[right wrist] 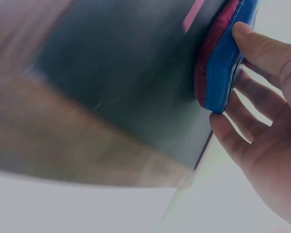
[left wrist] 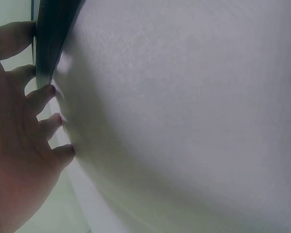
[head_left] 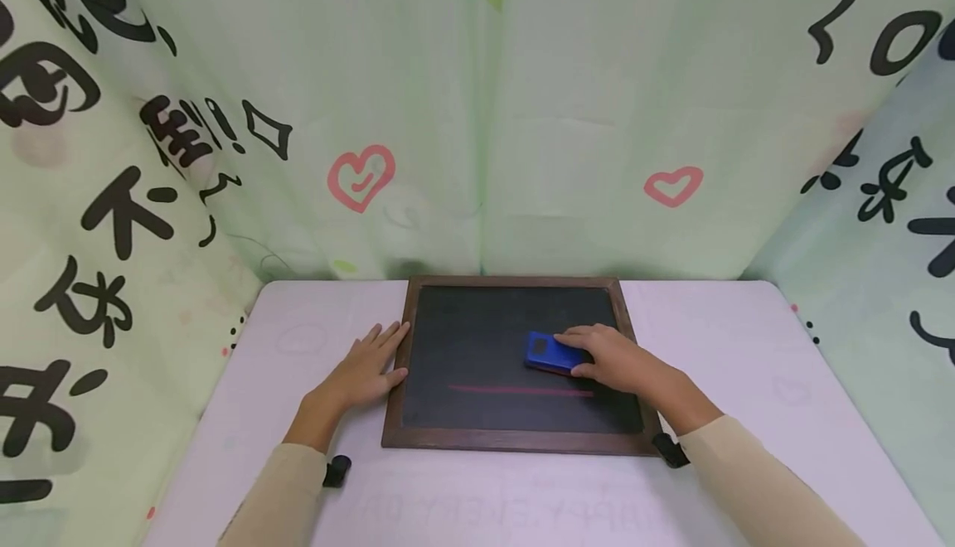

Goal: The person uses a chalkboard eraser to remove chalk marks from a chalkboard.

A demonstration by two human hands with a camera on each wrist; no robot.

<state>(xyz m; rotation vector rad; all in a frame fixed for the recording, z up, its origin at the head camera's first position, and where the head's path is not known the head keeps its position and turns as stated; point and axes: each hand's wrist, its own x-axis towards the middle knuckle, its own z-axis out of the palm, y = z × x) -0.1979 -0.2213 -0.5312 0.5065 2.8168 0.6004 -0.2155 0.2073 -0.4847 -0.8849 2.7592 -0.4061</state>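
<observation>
A blackboard (head_left: 477, 331) in a brown wooden frame lies on the table, with one pink chalk line (head_left: 515, 390) across its lower part. My right hand (head_left: 615, 358) grips a blue board eraser (head_left: 550, 351) over the right half of the board, above the line. In the right wrist view the eraser (right wrist: 223, 63) shows a dark red felt side facing the board, with thumb and fingers around its blue body. My left hand (head_left: 366, 369) rests at the board's left edge, its fingers spread and fairly straight; in the left wrist view, its thumb and fingertips touch the frame (left wrist: 51, 43).
The table (head_left: 709, 348) has a pale lilac cover with faint lettering near its front edge. Light green curtains (head_left: 552, 116) with black writing and pink hearts hang behind it and on both sides. Black wrist cameras sit below each wrist.
</observation>
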